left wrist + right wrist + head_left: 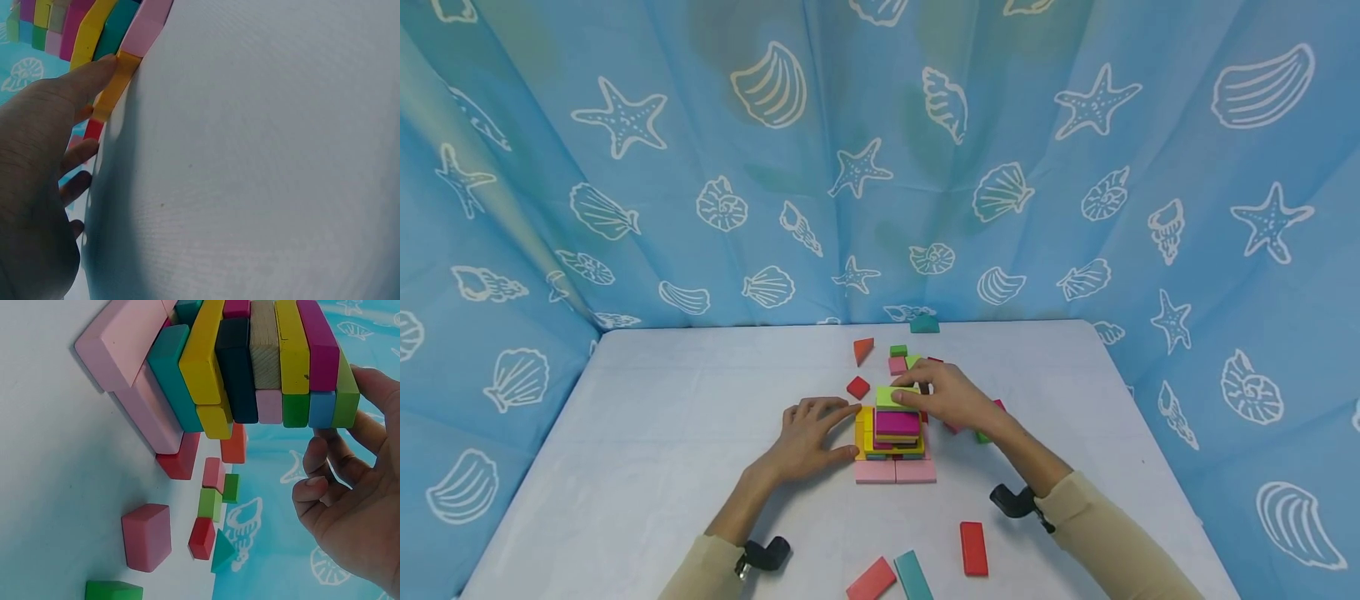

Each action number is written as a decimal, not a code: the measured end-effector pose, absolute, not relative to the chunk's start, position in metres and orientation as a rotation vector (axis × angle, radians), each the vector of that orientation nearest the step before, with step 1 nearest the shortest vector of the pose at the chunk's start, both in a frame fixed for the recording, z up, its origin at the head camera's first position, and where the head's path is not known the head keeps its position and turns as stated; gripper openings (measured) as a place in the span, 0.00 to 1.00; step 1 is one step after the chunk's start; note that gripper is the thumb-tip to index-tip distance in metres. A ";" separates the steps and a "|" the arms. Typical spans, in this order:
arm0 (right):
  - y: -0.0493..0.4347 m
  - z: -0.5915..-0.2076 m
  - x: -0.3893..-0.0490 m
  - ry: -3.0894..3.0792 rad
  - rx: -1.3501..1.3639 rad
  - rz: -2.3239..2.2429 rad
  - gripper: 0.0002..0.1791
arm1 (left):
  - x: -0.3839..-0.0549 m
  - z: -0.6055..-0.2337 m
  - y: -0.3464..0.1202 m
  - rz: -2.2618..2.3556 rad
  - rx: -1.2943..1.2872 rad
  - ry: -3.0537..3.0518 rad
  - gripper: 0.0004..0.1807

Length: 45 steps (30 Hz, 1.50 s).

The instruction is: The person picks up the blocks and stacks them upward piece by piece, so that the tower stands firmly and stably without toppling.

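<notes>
A layered stack of coloured blocks (237, 369) rises from pink blocks (875, 472) on the white table. At its top, my right hand (953, 397) pinches a lime green block (347, 394), with the thumb on the near side. This block lies over a magenta block (897, 423). My left hand (811, 435) is at the stack's left side, fingers spread. Its thumb and index finger touch an orange-yellow block (115, 87) low on that side, the thumb at the near end. Teal, yellow, dark and bare-wood blocks show in the layers between.
Beyond the stack lie a red block (858, 387), an orange wedge (862, 350) and a teal piece (924, 323). Nearer the front are a red block (974, 548), a coral block (872, 578) and a teal block (913, 575). A blue shell-print curtain (865, 217) hangs behind.
</notes>
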State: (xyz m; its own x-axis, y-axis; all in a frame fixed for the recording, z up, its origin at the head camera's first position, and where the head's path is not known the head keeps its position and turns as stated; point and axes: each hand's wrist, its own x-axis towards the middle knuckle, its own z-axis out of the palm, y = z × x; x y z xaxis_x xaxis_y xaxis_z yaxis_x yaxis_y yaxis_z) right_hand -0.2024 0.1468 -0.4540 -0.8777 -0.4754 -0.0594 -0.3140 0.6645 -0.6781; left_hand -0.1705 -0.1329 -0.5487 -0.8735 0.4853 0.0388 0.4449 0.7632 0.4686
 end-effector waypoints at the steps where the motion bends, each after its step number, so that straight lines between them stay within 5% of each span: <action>1: 0.148 -0.453 -0.202 2.649 -0.638 -1.024 0.20 | -0.171 -0.549 -0.133 0.731 0.758 2.872 0.41; 16: 0.233 -0.474 -0.186 2.288 -0.633 -0.764 0.11 | -0.170 -0.550 -0.134 0.721 0.756 2.866 0.41; 23: 0.225 -0.493 -0.148 2.030 -0.670 -0.566 0.24 | -0.168 -0.547 -0.135 0.749 0.763 2.875 0.41; 36: 0.214 -0.500 -0.135 2.117 -0.763 -0.467 0.10 | -0.167 -0.551 -0.135 0.764 0.745 2.862 0.41; 45: 0.218 -0.501 -0.138 2.171 -0.744 -0.514 0.18 | -0.169 -0.552 -0.135 0.742 0.756 2.877 0.41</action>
State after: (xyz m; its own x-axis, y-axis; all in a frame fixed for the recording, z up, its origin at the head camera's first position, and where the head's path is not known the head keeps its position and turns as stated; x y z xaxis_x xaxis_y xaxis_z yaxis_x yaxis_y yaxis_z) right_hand -0.1383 0.2176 -0.5009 -0.5338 -0.6529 -0.5374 -0.3426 0.7480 -0.5684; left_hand -0.1693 -0.1345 -0.5520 -0.8757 0.4805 0.0479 0.4438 0.7616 0.4722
